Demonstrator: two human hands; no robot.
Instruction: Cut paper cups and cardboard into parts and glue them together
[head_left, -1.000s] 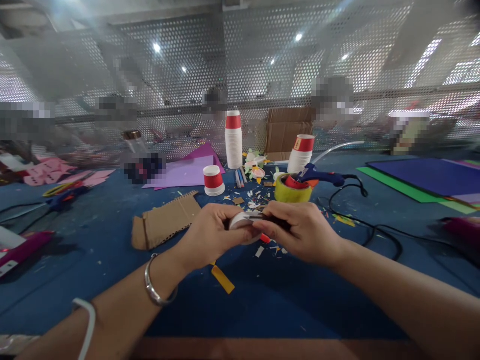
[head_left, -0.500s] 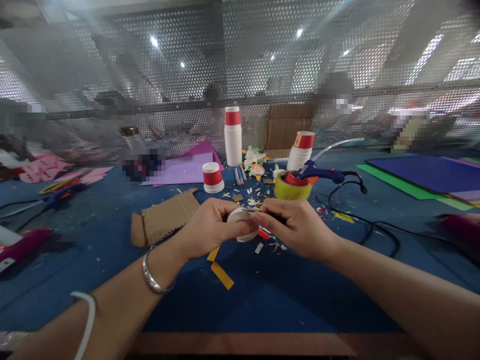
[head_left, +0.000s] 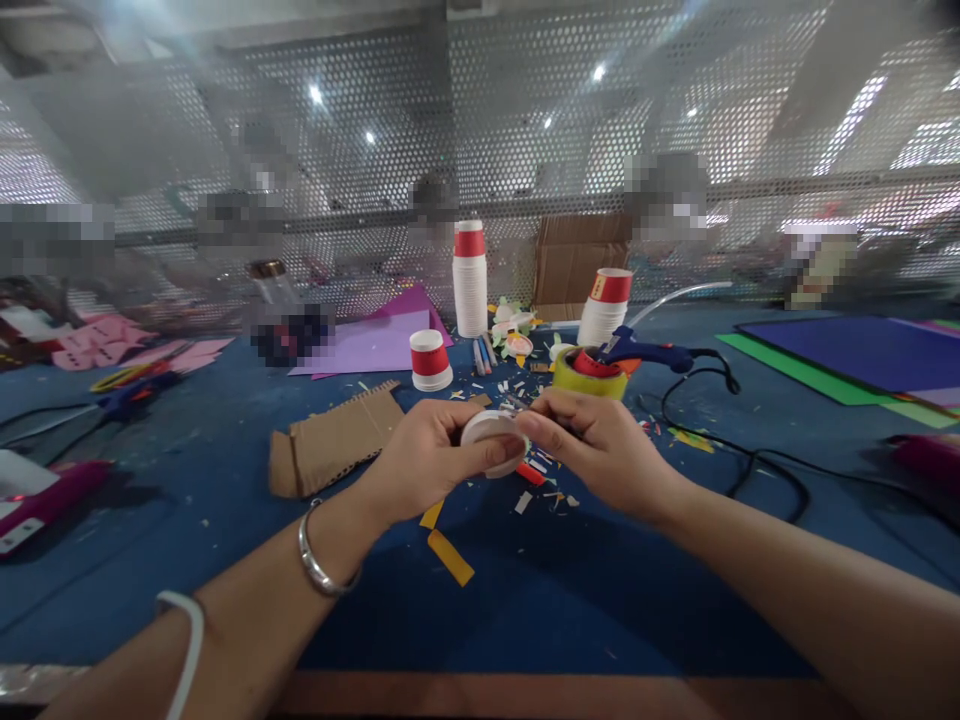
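My left hand (head_left: pixel 431 455) is closed on a small round white piece (head_left: pixel 480 428) that looks like the base of a paper cup. Its thumb lies across the piece's face and the fingers are behind. Closed at the piece's right edge is my right hand (head_left: pixel 600 450), thumb and forefinger pinched together. Something small and dark shows under its curled fingers, too hidden to name. Paper scraps (head_left: pixel 523 502) and two yellow strips (head_left: pixel 451 558) lie below and around the hands on the blue table.
Corrugated cardboard (head_left: pixel 337 437) lies left of the hands. Behind stand a red-and-white paper cup (head_left: pixel 430 360), a tall cup stack (head_left: pixel 470 290) and a shorter stack (head_left: pixel 604 310). A blue glue gun (head_left: pixel 649 350) rests on a yellow tape roll (head_left: pixel 574 378), its cord trailing right.
The white piece has turned a little in my left hand and shows more of its face. A thin grey edge by my right fingertips is now less visible. The view shifted slightly.
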